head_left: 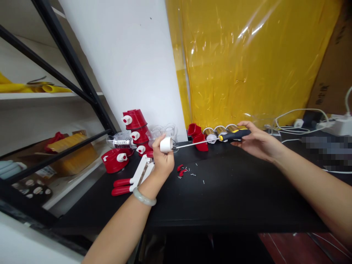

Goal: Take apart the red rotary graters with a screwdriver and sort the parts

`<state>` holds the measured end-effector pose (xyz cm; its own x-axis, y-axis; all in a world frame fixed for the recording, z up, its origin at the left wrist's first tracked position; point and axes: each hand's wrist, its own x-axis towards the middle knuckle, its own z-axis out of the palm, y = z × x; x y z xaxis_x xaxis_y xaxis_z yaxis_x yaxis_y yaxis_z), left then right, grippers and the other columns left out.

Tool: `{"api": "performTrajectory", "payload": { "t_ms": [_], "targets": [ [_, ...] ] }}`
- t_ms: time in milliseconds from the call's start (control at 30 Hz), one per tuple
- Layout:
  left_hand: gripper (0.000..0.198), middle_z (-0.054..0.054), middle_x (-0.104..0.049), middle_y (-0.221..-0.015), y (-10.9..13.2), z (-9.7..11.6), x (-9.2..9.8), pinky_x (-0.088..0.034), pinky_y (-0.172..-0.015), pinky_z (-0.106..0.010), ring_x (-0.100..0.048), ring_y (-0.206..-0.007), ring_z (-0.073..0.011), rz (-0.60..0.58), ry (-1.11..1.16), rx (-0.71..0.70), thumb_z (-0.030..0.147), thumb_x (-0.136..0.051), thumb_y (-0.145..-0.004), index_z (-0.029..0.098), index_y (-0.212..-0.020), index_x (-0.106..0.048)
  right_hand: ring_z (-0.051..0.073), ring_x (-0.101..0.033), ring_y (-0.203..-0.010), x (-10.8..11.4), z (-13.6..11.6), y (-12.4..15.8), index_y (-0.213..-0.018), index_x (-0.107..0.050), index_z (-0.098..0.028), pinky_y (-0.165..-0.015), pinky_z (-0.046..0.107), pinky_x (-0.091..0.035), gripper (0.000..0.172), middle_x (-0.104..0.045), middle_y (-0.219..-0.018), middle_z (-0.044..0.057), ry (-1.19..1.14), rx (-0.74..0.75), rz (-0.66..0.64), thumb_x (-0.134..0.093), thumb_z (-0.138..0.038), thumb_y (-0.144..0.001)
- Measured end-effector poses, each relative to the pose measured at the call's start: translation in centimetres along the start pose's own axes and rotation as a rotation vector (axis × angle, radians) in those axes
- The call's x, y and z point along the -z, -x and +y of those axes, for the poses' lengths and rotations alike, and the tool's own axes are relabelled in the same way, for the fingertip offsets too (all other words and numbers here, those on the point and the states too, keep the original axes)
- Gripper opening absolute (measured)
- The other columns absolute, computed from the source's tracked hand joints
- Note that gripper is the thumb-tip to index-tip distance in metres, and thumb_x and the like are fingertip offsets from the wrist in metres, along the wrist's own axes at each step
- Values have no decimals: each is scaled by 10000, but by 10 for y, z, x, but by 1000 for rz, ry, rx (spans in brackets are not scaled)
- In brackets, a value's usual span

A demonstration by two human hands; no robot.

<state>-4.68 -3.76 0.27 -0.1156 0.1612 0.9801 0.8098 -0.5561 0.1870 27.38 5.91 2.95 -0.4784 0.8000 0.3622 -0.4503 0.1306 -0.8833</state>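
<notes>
My left hand (163, 158) is closed round a white cylindrical plastic part (166, 145), held up over the black table. Fingers of my right hand (255, 141) grip the dark and yellow handle of a screwdriver (233, 135). Its long shaft points left, and the tip reaches the open end of the white part; whether it touches a screw there cannot be seen. Below lie small red plastic pieces (181, 171) and several loose screws (193, 174). White crank handles with red grips (122, 186) rest beside my left wrist.
Red grater housings (136, 120) stand stacked at the back left, with another red housing (114, 161) nearby. Metal grater drums (220, 132) and red hopper parts (196, 135) line the back. White cables (299, 126) lie at right. A black shelf frame (68, 55) borders the left.
</notes>
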Motion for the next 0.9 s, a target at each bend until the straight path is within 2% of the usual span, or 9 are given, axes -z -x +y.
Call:
{"api": "performTrajectory", "payload": {
  "t_ms": [67, 133, 233, 367, 467, 567, 667, 767, 900],
  "targets": [
    [490, -114, -572, -1207, -1, 3, 0, -485, -975, -453, -587, -1125, -238, 11, -24, -32, 210, -605, -854, 246, -1308, -426, 209, -648, -798, -1, 1, -1, -924, -576, -305, -679, 370, -547, 183, -652, -845, -5, 14, -24, 9, -653, -398, -787],
    [491, -111, -574, -1199, -1, 4, 0, -489, -972, -453, -589, -1121, -235, 10, -23, -42, 193, -603, -850, 246, -1306, -430, 182, -601, -585, 0, 4, -3, -880, -583, -271, -541, 326, -506, 269, -612, -663, -2, 86, -64, 29, -577, -537, -841],
    [490, -109, -570, -1198, -1, 5, 0, -491, -967, -455, -598, -1101, -229, 3, -1, -29, 182, -598, -851, 247, -1307, -430, 116, -458, -423, 1, 8, -6, -825, -591, -246, -451, 270, -434, 282, -512, -536, -37, 181, -54, 67, -632, -525, -827],
    [504, -100, -572, -1192, -1, 6, -1, -492, -964, -439, -597, -1091, -224, 7, -1, -44, 171, -605, -843, 254, -1309, -432, 152, -607, -661, 2, 4, -4, -872, -589, -285, -605, 306, -530, 223, -616, -769, -28, 43, 1, 44, -752, -300, -721],
    [504, -97, -572, -1186, 0, 6, -1, -487, -965, -434, -592, -1097, -226, 14, -8, -53, 163, -610, -835, 257, -1300, -441, 198, -657, -815, 2, 1, -3, -896, -600, -286, -687, 356, -553, 226, -666, -890, -2, -24, -37, -5, -741, -329, -724],
    [517, -105, -556, -1208, 0, 5, -1, -488, -959, -442, -594, -1091, -228, 5, 8, -30, 154, -603, -834, 256, -1311, -429, 176, -617, -607, 2, 4, -4, -855, -626, -242, -539, 313, -513, 313, -637, -690, 22, 62, -85, 25, -631, -552, -813],
    [522, -103, -559, -1201, 0, 5, 0, -490, -953, -440, -596, -1081, -223, -1, 13, -32, 148, -603, -831, 252, -1313, -431, 118, -499, -472, 2, 10, -6, -808, -629, -230, -442, 255, -438, 311, -543, -575, -16, 165, -58, 69, -678, -536, -795],
    [519, -97, -573, -1184, -1, 7, 0, -487, -958, -437, -590, -1093, -225, -5, -5, -61, 149, -608, -827, 248, -1307, -438, 122, -572, -615, 2, 11, -5, -863, -612, -266, -543, 258, -502, 265, -616, -780, -18, 133, 25, 52, -792, -389, -713],
    [498, -104, -570, -1195, 0, 5, -1, -488, -955, -451, -604, -1066, -222, -24, 28, -44, 172, -597, -839, 240, -1304, -431, 164, -635, -873, 1, 6, -2, -980, -612, -309, -717, 295, -554, 436, -644, -1033, -7, 140, 77, 23, -851, -253, -620]
  ]
}}
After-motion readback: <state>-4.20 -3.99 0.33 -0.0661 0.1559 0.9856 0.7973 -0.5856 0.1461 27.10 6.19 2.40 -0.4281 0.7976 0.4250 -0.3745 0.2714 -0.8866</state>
